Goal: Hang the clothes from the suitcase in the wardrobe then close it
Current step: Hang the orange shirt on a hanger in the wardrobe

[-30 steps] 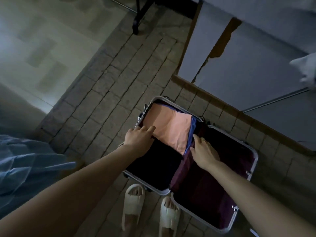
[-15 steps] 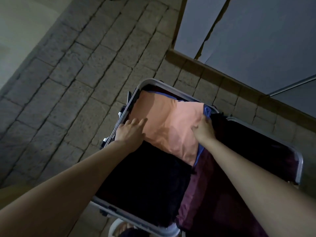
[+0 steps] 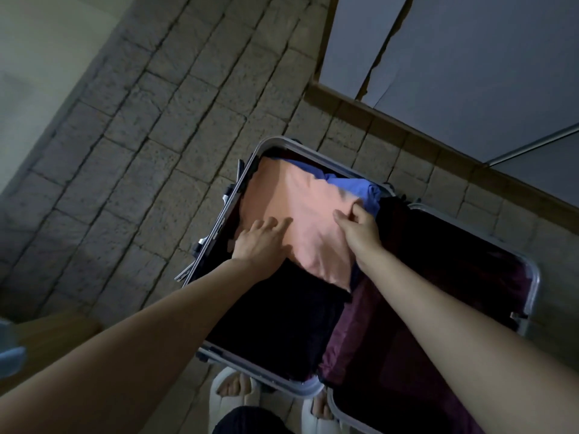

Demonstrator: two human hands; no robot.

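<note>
Head view looks down on the open suitcase [image 3: 532, 277], which lies flat on the stone-tiled floor [image 3: 156, 151], and we take it as our landmark. Our left hand [image 3: 260, 242] rests on the peach garment [image 3: 300, 214] in the suitcase's left half, fingers straight and slightly spread, pressing the near-left part of the fold. Our right hand [image 3: 360, 230] pinches the garment's right edge near the hinge line, thumb on top and the other fingers tucked under the cloth. We judge this split sensible: one hand steadies the stack while the other peels the top piece free. A blue garment [image 3: 347, 183] lies under the peach one, showing along its far edge, so the lift should be kept to one layer. Dark clothing [image 3: 275, 317] fills the near part of the same half.

The suitcase's metal frame hems the peach garment on its left and far sides, so up and toward us is the free way out. The right half, lined in maroon [image 3: 391, 355], looks free of clothes as far as the dim light shows. Beyond the suitcase stands a grey panel [image 3: 470, 73] over a wooden skirting; whether it is the wardrobe we cannot tell. Our slippered feet [image 3: 232, 399] stand at the suitcase's near edge.
</note>
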